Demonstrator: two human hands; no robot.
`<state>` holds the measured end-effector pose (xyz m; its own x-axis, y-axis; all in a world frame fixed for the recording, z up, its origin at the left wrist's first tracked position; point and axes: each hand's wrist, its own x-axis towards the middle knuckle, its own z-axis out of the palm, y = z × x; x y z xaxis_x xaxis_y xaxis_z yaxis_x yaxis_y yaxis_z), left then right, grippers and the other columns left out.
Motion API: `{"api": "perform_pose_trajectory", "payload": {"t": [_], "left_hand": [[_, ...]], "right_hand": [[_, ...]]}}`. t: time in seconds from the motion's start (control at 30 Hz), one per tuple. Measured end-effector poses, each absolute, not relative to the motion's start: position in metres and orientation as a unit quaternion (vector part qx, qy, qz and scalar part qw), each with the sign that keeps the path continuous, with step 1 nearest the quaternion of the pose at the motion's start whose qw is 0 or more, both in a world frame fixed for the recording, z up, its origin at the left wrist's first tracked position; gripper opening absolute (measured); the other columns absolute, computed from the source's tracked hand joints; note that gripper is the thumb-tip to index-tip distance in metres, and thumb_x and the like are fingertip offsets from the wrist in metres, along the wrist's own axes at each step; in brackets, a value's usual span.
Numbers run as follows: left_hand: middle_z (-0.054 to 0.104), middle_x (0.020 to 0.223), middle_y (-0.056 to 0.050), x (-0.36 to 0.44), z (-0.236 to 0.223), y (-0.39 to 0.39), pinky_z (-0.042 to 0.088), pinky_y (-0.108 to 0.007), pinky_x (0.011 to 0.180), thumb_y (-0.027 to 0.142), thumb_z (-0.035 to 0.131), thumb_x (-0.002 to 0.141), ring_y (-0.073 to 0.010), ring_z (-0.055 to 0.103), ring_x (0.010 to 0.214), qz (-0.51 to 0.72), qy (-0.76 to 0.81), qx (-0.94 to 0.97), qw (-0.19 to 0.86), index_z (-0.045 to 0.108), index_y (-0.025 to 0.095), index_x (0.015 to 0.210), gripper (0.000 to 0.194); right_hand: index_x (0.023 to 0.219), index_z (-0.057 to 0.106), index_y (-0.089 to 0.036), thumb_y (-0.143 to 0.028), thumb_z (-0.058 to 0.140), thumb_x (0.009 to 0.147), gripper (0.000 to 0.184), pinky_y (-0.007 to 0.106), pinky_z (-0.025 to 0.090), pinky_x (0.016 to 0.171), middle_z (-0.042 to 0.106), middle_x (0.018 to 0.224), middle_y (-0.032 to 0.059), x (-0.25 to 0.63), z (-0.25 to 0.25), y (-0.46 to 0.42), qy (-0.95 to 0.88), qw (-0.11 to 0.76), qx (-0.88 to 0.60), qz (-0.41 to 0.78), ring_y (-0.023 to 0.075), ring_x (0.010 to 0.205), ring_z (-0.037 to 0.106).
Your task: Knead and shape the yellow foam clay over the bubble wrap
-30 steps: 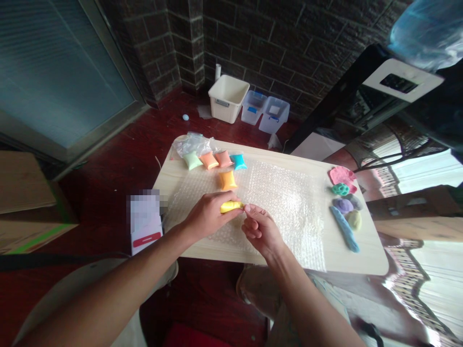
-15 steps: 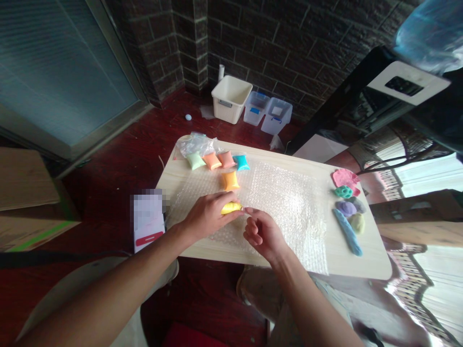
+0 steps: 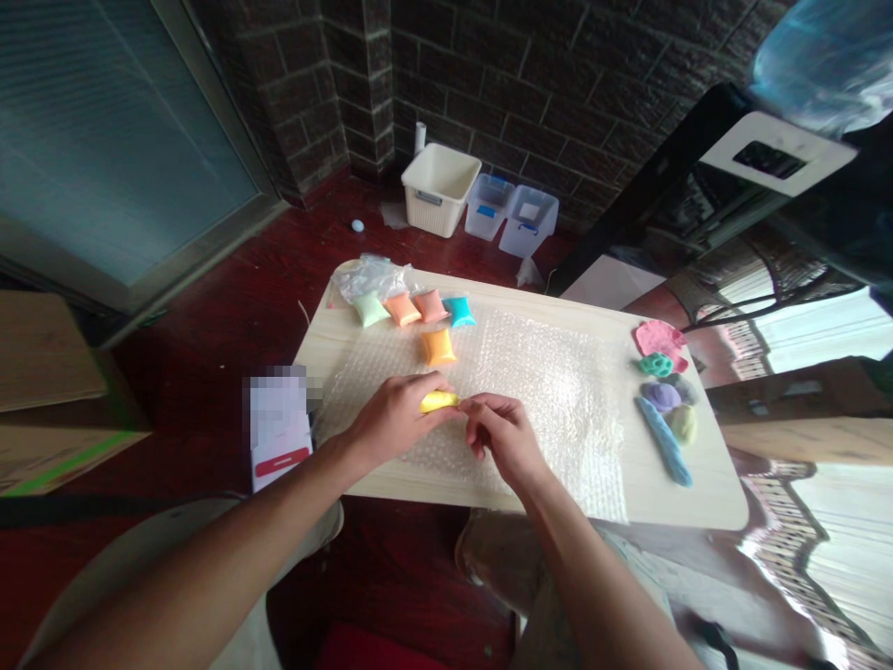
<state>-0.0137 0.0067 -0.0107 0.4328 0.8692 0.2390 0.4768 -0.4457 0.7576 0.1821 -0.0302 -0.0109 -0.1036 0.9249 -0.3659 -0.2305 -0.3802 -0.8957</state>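
Observation:
My left hand (image 3: 394, 419) is closed around a small yellow clay packet (image 3: 439, 401) above a sheet of bubble wrap (image 3: 551, 391) on a light wooden table (image 3: 698, 493). My right hand (image 3: 503, 437) pinches the packet's right end with curled fingers. An orange packet (image 3: 438, 346) lies just beyond them. Further back lie green (image 3: 370, 309), peach (image 3: 403, 309), pink (image 3: 431, 305) and blue (image 3: 459, 311) packets in a row.
Shaped clay pieces sit at the table's right end: a pink one (image 3: 659, 337), a teal one (image 3: 656, 365), a purple ball (image 3: 660, 396), a long blue strip (image 3: 666, 441). A clear plastic bag (image 3: 369, 275) lies at the back left. Plastic bins (image 3: 441, 189) stand on the floor by the brick wall.
My right hand has moved left and closed onto the yellow packet's right end. My left hand has kept its hold on it.

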Motion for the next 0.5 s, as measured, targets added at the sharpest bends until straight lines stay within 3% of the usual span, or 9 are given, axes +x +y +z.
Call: {"api": "perform_pose_trajectory", "payload": {"t": [0.13, 0.3, 0.5], "left_hand": [[0.082, 0.094, -0.001, -0.0116, -0.0043, 0.0065, 0.053, -0.026, 0.074, 0.041, 0.079, 0.092, -0.0186, 0.075, 0.078, 0.336, 0.435, 0.772, 0.321, 0.071, 0.023, 0.098, 0.02], [0.081, 0.094, 0.0, -0.0108, -0.0019, 0.0077, 0.051, -0.025, 0.072, 0.04, 0.076, 0.095, -0.0176, 0.075, 0.078, 0.334, 0.42, 0.768, 0.35, 0.07, 0.023, 0.099, 0.018], [0.081, 0.093, -0.001, -0.0148, -0.0056, 0.0076, 0.051, -0.025, 0.071, 0.04, 0.076, 0.095, -0.0179, 0.075, 0.078, 0.346, 0.438, 0.75, 0.355, 0.07, 0.022, 0.101, 0.02]], "right_hand": [[0.066, 0.071, -0.016, -0.033, 0.08, 0.078, 0.022, 0.02, 0.027, 0.033, 0.053, 0.042, -0.006, 0.1787, -0.0097, -0.0317, -0.211, 0.451, -0.452, 0.74, 0.006, 0.03, 0.037], [0.079, 0.076, -0.017, -0.041, 0.078, 0.08, 0.024, 0.019, 0.022, 0.034, 0.045, 0.039, -0.01, 0.1798, -0.006, -0.0372, -0.136, 0.432, -0.38, 0.806, 0.0047, 0.031, 0.023], [0.11, 0.079, -0.017, -0.041, 0.072, 0.082, 0.038, 0.02, 0.023, 0.035, 0.058, 0.046, -0.0082, 0.1777, -0.001, -0.0397, -0.137, 0.432, -0.36, 0.815, 0.0062, 0.031, 0.023]]}}
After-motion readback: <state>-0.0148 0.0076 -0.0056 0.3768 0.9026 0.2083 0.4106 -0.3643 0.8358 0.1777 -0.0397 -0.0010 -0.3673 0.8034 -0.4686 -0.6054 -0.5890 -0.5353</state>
